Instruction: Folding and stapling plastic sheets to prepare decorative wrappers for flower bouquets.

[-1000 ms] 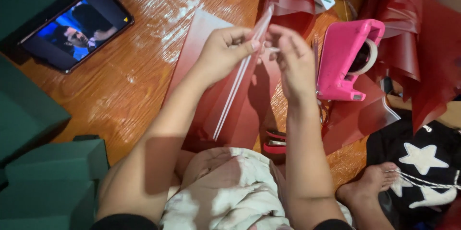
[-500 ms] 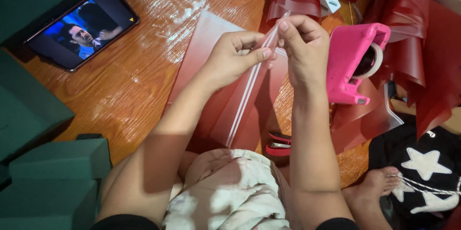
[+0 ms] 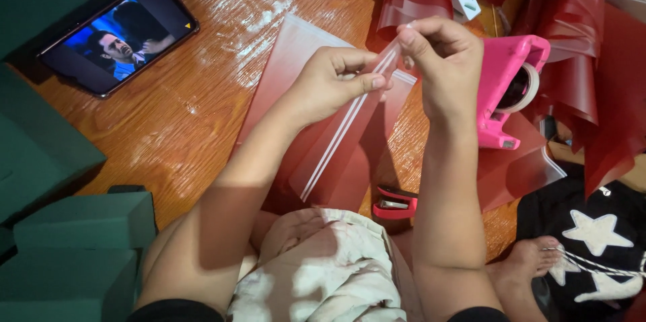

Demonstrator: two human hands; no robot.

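Red film sheet (image 3: 323, 154) hanging below grip, top edge pinched btwn left hand (image 3: 333, 83) & right hand (image 3: 441, 59)

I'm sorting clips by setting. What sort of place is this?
Probably a home craft or packing spot on a wooden floor or low table. The seated person's left hand and right hand pinch a red-tinted plastic bag, beside a pink tape dispenser, a stapler and a phone playing video.
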